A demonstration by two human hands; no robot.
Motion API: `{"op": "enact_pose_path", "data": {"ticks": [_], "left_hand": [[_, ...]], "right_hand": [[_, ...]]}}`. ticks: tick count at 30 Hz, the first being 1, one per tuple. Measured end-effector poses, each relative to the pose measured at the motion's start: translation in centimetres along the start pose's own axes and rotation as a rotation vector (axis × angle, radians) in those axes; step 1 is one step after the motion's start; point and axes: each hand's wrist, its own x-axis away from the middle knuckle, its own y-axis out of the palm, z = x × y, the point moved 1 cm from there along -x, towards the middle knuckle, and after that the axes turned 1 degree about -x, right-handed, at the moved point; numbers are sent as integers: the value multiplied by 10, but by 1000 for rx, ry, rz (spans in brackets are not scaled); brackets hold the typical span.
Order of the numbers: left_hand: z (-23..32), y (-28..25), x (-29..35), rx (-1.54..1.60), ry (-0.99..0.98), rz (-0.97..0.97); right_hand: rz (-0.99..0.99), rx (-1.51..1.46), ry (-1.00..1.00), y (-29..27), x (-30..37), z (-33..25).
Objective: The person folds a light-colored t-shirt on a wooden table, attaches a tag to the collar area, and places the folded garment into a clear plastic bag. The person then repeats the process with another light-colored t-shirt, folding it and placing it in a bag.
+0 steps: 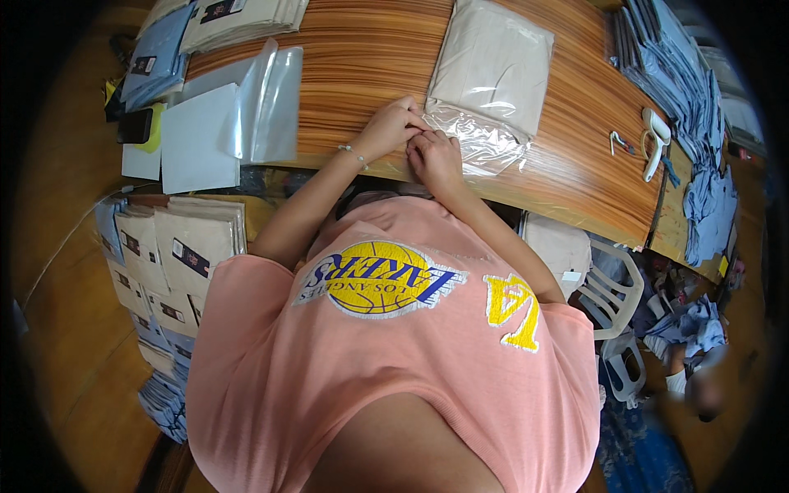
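A folded beige garment [491, 62] lies in a clear plastic bag [485, 148] on the wooden table, its loose, crinkled end toward me. My left hand [396, 130] is at the left edge of that loose end, fingers closed and fingertips pinched together. Just below it, my right hand [436, 160] has its fingers curled, their tips meeting those of the left. What the fingertips hold, if anything, is too small to make out. A beaded bracelet [353, 154] circles my left wrist.
Clear plastic bags [275, 107] and white card sheets [200, 135] lie left, near stacked beige garments [238, 25]. A white handheld tool [655, 144] lies right, beside piled blue garments [670, 74]. More packed garments [181, 246] stand below left; a white plastic chair [616, 287] stands below right.
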Motion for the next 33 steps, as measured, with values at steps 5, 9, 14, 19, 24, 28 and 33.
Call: {"op": "enact_pose_path", "data": {"ticks": [5,9,14,19,24,28,33], "left_hand": [[-1,0,7,-113,143,46],[-5,0,7,-10,94,29],[-5,-1,6,-9,76,10],[-9,2,7,-55,150,26],[-6,3,5,-22,100,-37],[4,-11,7,-31,172,-69],[-1,-31,-5,102,57,-50]], "right_hand": [[76,68,-98,8,6,2],[181,-58,-65,8,7,1],[199,-126,-62,17,4,4],[81,-86,-65,9,4,-1],[250,-210,51,-38,81,29],[159,202,587,-40,316,87],[514,68,808,-63,284,98]]}}
